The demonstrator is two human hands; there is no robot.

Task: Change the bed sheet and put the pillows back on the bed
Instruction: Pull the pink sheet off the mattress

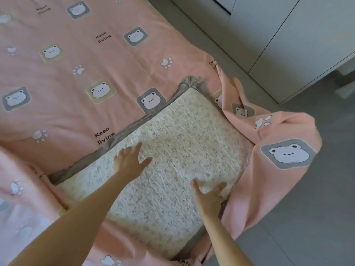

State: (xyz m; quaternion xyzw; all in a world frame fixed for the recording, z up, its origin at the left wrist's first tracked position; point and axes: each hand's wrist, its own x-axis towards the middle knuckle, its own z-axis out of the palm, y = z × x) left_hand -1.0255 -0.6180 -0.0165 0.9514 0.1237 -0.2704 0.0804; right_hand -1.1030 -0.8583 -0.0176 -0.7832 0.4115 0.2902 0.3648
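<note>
Pillow point(182, 135) beneath left hand point(128, 162)

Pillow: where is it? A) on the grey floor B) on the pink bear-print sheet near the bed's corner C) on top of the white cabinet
B: the pillow lies on the pink sheet near the bed's corner, with the left hand and the right hand on top of it.
</note>
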